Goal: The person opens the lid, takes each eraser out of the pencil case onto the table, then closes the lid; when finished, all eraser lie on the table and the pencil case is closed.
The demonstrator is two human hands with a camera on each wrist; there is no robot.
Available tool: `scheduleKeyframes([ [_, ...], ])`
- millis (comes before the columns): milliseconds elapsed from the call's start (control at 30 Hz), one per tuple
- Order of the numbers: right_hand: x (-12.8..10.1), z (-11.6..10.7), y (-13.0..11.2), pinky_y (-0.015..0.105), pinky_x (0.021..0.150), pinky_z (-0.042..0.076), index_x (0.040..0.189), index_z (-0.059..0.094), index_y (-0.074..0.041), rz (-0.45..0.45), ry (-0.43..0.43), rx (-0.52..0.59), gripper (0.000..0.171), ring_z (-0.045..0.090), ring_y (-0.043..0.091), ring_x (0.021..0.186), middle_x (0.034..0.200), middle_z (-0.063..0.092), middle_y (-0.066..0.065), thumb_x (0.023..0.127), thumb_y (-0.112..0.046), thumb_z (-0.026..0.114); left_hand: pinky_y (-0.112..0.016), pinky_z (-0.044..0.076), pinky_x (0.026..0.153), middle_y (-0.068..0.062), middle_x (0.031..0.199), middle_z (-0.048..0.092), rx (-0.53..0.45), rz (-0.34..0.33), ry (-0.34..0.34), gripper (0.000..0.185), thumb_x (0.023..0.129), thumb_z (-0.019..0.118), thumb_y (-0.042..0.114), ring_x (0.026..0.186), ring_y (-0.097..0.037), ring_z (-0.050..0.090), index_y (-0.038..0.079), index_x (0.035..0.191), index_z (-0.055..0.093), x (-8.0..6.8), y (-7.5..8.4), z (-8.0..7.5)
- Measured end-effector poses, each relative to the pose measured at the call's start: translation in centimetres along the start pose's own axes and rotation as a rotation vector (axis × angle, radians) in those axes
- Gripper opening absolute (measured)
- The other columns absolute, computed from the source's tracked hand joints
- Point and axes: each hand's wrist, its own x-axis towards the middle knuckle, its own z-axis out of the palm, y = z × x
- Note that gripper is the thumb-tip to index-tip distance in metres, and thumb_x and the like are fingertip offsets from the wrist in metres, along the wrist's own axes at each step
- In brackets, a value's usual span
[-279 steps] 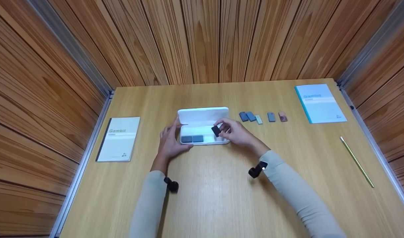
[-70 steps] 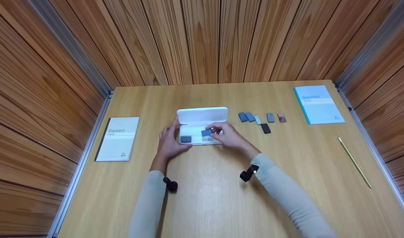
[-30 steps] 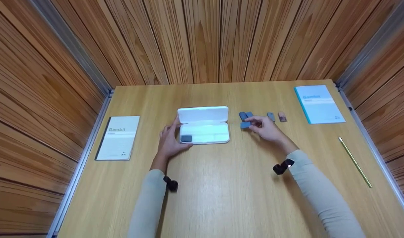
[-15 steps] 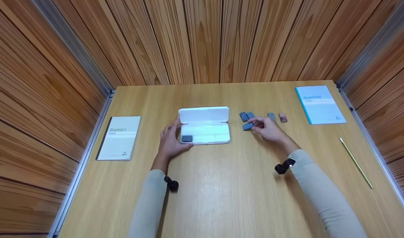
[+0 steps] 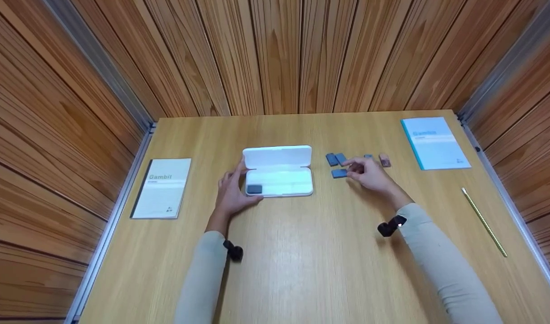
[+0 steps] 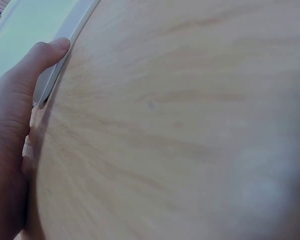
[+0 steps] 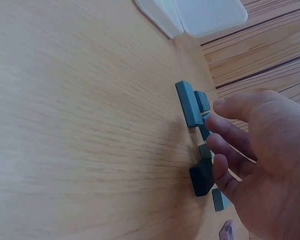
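Observation:
The person's left hand (image 5: 231, 192) holds the left end of an open white pencil case (image 5: 299, 174), thumb along its front edge in the left wrist view. One dark grey-blue eraser (image 5: 254, 189) lies in the case's front left corner. To the right of the case, a blue eraser (image 5: 339, 173) lies flat on the table. The right hand (image 5: 370, 173) is just right of it, fingers loosely bent and apart from it in the right wrist view. Behind are two more blue erasers (image 5: 331, 159). A black eraser (image 7: 201, 179) and a small pale green one (image 7: 205, 151) sit beneath the fingers.
A grey-blue eraser (image 5: 368, 156), partly hidden by the hand, and a reddish-brown one (image 5: 384, 160) lie farther right. One notebook (image 5: 161, 189) is at left, another (image 5: 436, 143) at back right. A gold pencil (image 5: 484, 222) lies near the right edge.
The black eraser, then a blue one, left the case and were set on the table to the right. The right hand has just let go of the blue eraser; the left hand stayed put.

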Motion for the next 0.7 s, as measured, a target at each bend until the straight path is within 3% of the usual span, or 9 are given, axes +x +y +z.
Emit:
scheduleKeyframes([
  [200, 0.2, 0.0, -0.8, 0.020, 0.081, 0.049, 0.144, 0.072, 0.001, 0.004, -0.008, -0.001, 0.034, 0.062, 0.022, 0.100, 0.123, 0.075, 0.023, 0.110, -0.005, 0.068, -0.057, 0.031, 0.124, -0.002, 0.162, 0.067, 0.006, 0.039, -0.002, 0.137, 0.076, 0.100, 0.054, 0.151, -0.035, 0.048, 0.039, 0.182, 0.015, -0.1, -0.1, 0.0],
  [700, 0.7, 2.6, -3.3, 0.025, 0.090, 0.049, 0.143, 0.071, -0.002, -0.029, -0.102, 0.013, 0.033, 0.063, 0.027, 0.110, 0.127, 0.074, 0.020, 0.111, -0.008, 0.068, -0.060, 0.030, 0.127, 0.001, 0.163, 0.064, -0.017, 0.013, -0.019, 0.138, 0.076, 0.101, 0.054, 0.152, -0.033, 0.044, 0.049, 0.180, 0.010, 0.0, 0.0, -0.2],
])
